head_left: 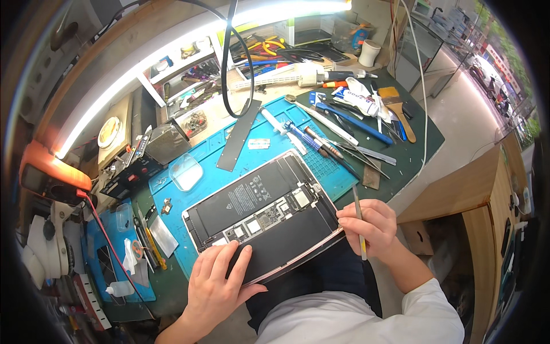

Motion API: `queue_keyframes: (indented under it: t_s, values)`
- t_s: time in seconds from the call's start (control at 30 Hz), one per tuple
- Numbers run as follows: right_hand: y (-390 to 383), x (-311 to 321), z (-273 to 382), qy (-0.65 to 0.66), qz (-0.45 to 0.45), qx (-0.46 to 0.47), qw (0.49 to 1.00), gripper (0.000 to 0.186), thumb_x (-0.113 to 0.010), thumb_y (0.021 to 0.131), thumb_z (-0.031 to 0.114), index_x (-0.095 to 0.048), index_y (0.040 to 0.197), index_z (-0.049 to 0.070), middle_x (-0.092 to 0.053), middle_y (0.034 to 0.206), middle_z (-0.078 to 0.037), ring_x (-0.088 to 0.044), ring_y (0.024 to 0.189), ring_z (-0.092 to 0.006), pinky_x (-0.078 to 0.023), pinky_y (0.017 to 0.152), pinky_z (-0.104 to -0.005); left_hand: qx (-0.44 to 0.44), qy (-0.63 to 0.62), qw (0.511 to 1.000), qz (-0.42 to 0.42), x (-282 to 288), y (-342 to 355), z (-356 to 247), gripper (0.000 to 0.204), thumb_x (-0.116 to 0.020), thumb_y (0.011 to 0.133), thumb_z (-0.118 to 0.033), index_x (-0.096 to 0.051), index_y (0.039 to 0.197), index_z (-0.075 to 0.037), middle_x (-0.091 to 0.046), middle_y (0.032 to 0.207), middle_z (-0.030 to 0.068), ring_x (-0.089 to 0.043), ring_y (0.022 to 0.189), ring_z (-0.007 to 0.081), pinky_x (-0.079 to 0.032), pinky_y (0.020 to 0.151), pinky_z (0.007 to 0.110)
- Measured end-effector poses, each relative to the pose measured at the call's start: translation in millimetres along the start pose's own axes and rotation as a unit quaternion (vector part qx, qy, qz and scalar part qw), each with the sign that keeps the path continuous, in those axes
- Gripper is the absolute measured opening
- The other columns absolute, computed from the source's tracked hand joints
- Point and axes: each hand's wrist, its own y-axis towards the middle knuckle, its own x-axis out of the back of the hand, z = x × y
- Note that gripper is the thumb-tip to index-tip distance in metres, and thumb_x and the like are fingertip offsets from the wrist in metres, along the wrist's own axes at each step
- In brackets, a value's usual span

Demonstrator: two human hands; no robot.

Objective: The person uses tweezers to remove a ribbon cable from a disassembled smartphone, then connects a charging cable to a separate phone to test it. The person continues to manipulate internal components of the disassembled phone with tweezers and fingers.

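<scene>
An opened tablet (286, 235) lies tilted at the mat's near edge, its black batteries and bare circuit board (266, 218) facing up. My left hand (220, 281) rests on its near left part, fingers spread over the battery and the thumb stretched along the near edge. At the tablet's right corner, my right hand (375, 226) is closed around a slim silver metal tool (360, 221), tweezers-like in shape, held nearly upright. The fingertips of that hand are close to the tablet's right edge; whether they touch it I cannot tell.
Under the tablet is a blue work mat (223, 152), with a black strip (239, 137) and a clear tray (186, 172). Pens, a syringe (272, 121) and a brush (395, 109) lie beyond. An orange multimeter (51, 172) stands left; a black cable (223, 63) hangs above.
</scene>
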Motion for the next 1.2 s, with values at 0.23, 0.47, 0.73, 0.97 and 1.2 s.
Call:
queue_keyframes:
  t_s: [0.23, 0.47, 0.73, 0.97, 1.2]
  values:
    - [7, -7, -14, 0.025, -0.010, -0.008, 1.000, 0.031, -0.080, 0.074, -0.003, -0.076, 0.103, 0.009, -0.078, 0.095, -0.005, -0.073, 0.083, -0.0218, -0.059, 0.068, -0.0314, -0.021, -0.009, 1.000, -0.008, -2, 28, -14, 0.093, -0.085, 0.078, -0.055, -0.057, 0.145, 0.003, -0.052, 0.152, 0.0227, -0.050, 0.141, 0.0433, -0.040, 0.120, 0.058]
    - [5, -10, -18, 0.006, 0.028, -0.004, 1.000, 0.030, -0.079, 0.073, 0.001, -0.077, 0.102, 0.009, -0.077, 0.094, -0.004, -0.073, 0.083, -0.0209, -0.059, 0.065, -0.0304, -0.007, -0.050, 0.998, 0.041, -8, 58, -22, 0.101, -0.085, 0.077, -0.058, -0.052, 0.149, 0.005, -0.047, 0.159, 0.0258, -0.045, 0.147, 0.0452, -0.036, 0.123, 0.056]
    - [8, -11, -15, -0.005, 0.054, -0.027, 0.998, 0.031, -0.078, 0.073, 0.000, -0.077, 0.102, 0.011, -0.076, 0.094, -0.002, -0.073, 0.084, -0.0189, -0.058, 0.063, -0.0292, 0.015, -0.055, 0.996, 0.062, -8, 63, -25, 0.102, -0.085, 0.078, -0.059, -0.052, 0.149, 0.006, -0.045, 0.160, 0.0264, -0.043, 0.149, 0.0463, -0.034, 0.124, 0.058]
    - [5, -9, -18, -0.006, 0.081, -0.032, 0.996, 0.031, -0.081, 0.075, 0.005, -0.078, 0.106, 0.012, -0.077, 0.096, -0.001, -0.073, 0.085, -0.0177, -0.058, 0.062, -0.0270, 0.003, -0.056, 0.995, 0.076, -12, 73, -26, 0.104, -0.083, 0.079, -0.064, -0.052, 0.149, 0.007, -0.046, 0.159, 0.0278, -0.042, 0.150, 0.0472, -0.033, 0.124, 0.060]
    - [10, -8, -17, 0.000, 0.097, -0.040, 0.995, 0.027, -0.081, 0.078, 0.006, -0.078, 0.105, 0.012, -0.078, 0.093, -0.003, -0.073, 0.082, -0.0172, -0.057, 0.059, -0.0264, 0.000, -0.069, 0.995, 0.071, -12, 74, -23, 0.102, -0.083, 0.079, -0.064, -0.055, 0.146, 0.008, -0.051, 0.157, 0.0276, -0.046, 0.148, 0.0466, -0.037, 0.122, 0.058]
